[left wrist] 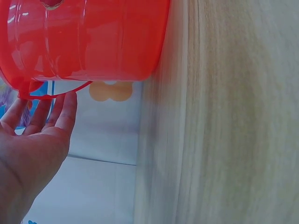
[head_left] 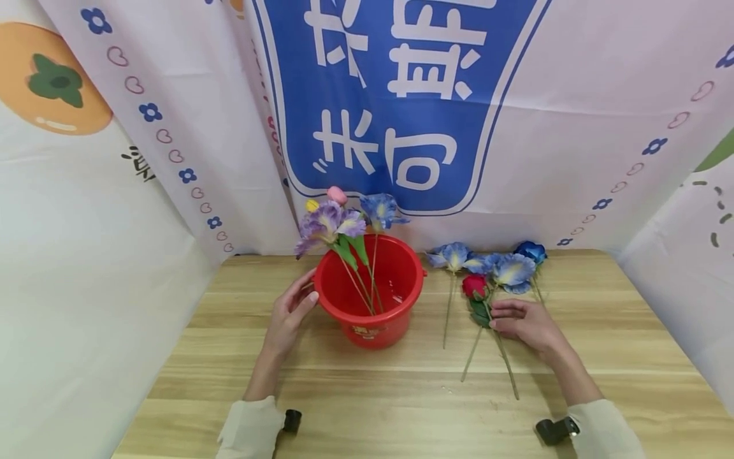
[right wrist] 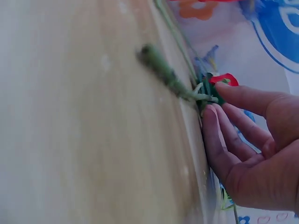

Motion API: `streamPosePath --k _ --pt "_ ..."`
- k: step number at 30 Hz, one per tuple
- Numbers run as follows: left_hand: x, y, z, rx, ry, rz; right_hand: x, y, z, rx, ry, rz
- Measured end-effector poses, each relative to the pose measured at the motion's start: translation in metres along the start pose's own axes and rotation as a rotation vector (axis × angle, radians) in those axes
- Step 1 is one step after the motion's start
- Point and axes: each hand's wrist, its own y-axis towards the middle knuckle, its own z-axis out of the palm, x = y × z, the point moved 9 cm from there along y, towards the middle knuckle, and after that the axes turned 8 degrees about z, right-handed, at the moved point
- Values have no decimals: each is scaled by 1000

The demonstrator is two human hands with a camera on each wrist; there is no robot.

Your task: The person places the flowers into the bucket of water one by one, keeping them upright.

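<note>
A red bucket (head_left: 375, 328) stands on the table with a purple iris (head_left: 329, 226), a blue iris (head_left: 380, 210) and pink and yellow buds (head_left: 336, 195) in it. My left hand (head_left: 288, 317) touches its left side at the rim; fairly straight fingers (left wrist: 67, 112) meet the bucket's handle (left wrist: 70, 92) in the left wrist view. Right of the bucket, my right hand (head_left: 527, 325) pinches the stem (head_left: 504, 357) of a blue iris (head_left: 512, 271) between thumb and fingertips. This stem crosses a red rose (head_left: 474, 286) with green leaves lying beside it.
Another blue iris (head_left: 453, 257) lies nearer the bucket, and a dark blue rose (head_left: 531, 251) lies at the back right. A printed cloth (head_left: 550, 166) hangs behind the wooden table (head_left: 390, 408).
</note>
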Motion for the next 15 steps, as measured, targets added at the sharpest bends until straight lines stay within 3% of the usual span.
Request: streamPosePath --k 7,15 --pt "-2 0 -1 2 3 -5 3 -3 2 -33 -117 42" --pt "-1 0 -1 0 6 -10 13 -9 -1 -40 -154 40"
